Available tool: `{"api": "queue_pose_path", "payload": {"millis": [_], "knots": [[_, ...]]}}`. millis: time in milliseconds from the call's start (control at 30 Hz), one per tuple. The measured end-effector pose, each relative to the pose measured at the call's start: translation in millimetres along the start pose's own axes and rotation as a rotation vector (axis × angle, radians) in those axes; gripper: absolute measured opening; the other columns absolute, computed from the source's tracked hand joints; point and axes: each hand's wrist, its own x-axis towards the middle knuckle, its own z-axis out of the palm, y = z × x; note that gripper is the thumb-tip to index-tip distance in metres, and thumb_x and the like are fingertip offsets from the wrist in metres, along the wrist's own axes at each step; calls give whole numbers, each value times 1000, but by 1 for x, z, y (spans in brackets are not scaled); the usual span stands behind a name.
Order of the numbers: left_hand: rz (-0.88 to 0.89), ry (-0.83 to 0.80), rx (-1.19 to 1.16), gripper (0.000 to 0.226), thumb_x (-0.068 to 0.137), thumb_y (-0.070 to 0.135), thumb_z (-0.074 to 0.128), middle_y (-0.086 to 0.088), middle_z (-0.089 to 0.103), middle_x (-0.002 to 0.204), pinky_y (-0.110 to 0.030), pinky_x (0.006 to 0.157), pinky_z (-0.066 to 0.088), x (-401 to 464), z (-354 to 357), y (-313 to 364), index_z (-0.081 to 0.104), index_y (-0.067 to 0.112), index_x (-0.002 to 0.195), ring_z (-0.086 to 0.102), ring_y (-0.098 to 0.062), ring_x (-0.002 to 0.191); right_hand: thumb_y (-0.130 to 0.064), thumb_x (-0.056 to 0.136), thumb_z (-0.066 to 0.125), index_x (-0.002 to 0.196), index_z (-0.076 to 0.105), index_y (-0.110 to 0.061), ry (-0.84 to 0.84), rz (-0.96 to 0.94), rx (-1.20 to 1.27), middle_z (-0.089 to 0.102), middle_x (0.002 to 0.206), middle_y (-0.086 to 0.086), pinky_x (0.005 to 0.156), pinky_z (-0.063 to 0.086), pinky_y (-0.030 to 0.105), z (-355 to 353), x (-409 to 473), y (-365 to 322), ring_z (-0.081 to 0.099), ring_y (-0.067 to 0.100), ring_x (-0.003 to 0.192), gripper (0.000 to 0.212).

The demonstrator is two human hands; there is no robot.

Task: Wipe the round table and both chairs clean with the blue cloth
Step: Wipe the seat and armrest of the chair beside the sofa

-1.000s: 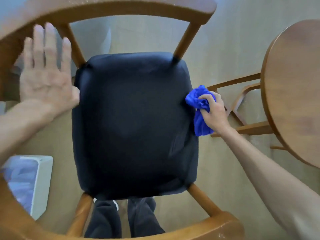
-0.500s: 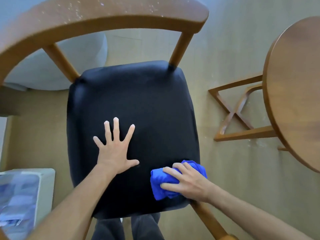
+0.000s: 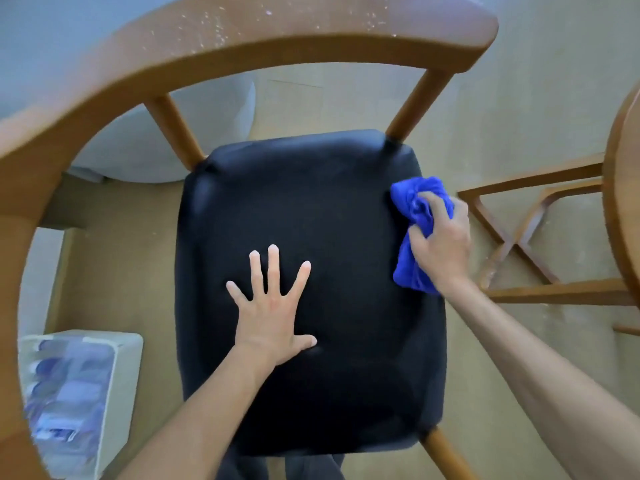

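A wooden chair with a black padded seat [image 3: 329, 202] fills the middle of the view. Its curved wooden backrest [image 3: 277, 32] arcs across the top and down the left, speckled with white dust. My left hand [image 3: 273, 306] lies flat on the seat with fingers spread. My right hand [image 3: 443, 244] grips the bunched blue cloth [image 3: 412, 209] against the seat's right edge. The round wooden table [image 3: 623, 202] shows only as a rim at the far right.
The table's crossed wooden base [image 3: 519, 244] stands on the beige floor right of the chair. A white bin [image 3: 121, 375] with a bluish liner sits at lower left. A pale grey rounded object [image 3: 156, 147] lies behind the chair. My dark trouser legs show below the seat.
My right hand has carried the cloth from the seat's front right corner up along the right edge. My left hand, raised by the backrest a second ago, rests on the seat.
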Motion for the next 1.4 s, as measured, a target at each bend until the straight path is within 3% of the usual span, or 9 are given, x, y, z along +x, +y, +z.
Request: {"api": "queue_pose_path", "payload": {"millis": [233,467,533,633,767,900,1067,1200,1400], "knots": [[8,-18,-13,121,69,75,58,-21,-43,144,-72,104,13,-3,-1,-1,-28,33,143,-34,-48,133,-13,77,52,120,55,-26,-198,-518,-176,47,130,12,85,43,39,-22,-129,35,50,34,96,45],[21,-21,-19,118,72,73,58,-23,-45,142,-73,102,8,-1,0,1,-29,33,142,-37,-49,131,-14,84,58,130,54,-19,164,243,-97,41,139,19,97,36,46,40,39,-70,44,42,116,46],[18,-11,-14,119,73,72,58,-24,-46,141,-74,102,7,0,0,0,-31,33,141,-38,-49,130,-18,83,59,126,55,-20,160,254,-149,44,138,19,88,39,45,63,63,-112,47,41,107,43],[27,-3,19,116,77,68,55,-23,-44,142,-73,102,7,0,3,-3,-34,26,140,-37,-50,130,-14,64,65,101,64,-21,81,-107,-120,58,112,17,61,36,37,101,48,-189,53,34,77,38],[34,56,-57,89,82,59,40,-20,-7,158,-78,99,11,1,11,-6,-4,27,152,-17,-47,137,-9,63,65,94,67,-22,-133,-667,-171,60,110,13,61,30,36,136,3,-237,47,30,74,33],[14,-28,-29,113,75,73,51,-18,-49,139,-71,106,4,1,4,-5,-37,36,134,-39,-45,131,-10,65,61,101,69,-23,-132,-740,-130,62,117,14,61,41,38,109,43,-177,51,33,75,39],[18,4,-45,120,71,76,55,-18,-48,141,-70,106,8,0,0,-6,-35,35,138,-39,-44,132,-15,75,52,119,61,-23,-23,-337,-149,52,130,12,79,48,42,40,75,-56,52,39,98,46],[26,34,-27,122,69,78,55,-19,-45,143,-71,105,12,2,5,-8,-36,35,137,-37,-46,132,-1,80,62,123,60,-15,47,44,5,46,130,12,97,33,23,4,10,2,48,31,119,46],[19,26,-27,123,65,80,57,-18,-40,146,-70,104,17,1,3,-10,-28,37,143,-30,-44,136,-11,72,52,112,58,-27,-345,-666,-116,45,129,12,83,47,41,-2,-160,5,51,33,95,44]]}}
